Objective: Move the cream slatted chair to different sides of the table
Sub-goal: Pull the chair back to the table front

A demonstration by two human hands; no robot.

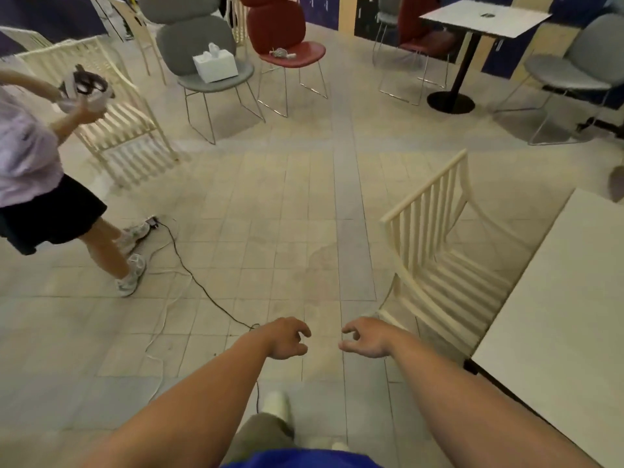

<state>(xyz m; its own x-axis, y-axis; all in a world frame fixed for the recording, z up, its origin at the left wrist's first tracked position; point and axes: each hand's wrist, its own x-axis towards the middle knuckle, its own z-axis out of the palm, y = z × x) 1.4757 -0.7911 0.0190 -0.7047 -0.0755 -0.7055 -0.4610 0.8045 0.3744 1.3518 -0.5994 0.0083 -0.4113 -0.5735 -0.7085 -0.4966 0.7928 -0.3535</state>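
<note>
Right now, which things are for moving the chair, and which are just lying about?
For the job: cream slatted chair, white table, left hand, right hand.
Just lying about: grey chair, tissue box, red chair, black cable.

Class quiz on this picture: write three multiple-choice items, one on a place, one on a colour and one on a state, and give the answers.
1. Where is the white box? A. on the grey chair B. on the floor C. on a shelf
2. What colour is the slatted chair beside the table? A. red B. cream C. grey
3. What do the left hand and the right hand hold? A. the chair B. a cable C. nothing
Answers: 1 A, it sits on the grey seat. 2 B, its slats are cream. 3 C, the fingers curl loosely and touch nothing.
</note>
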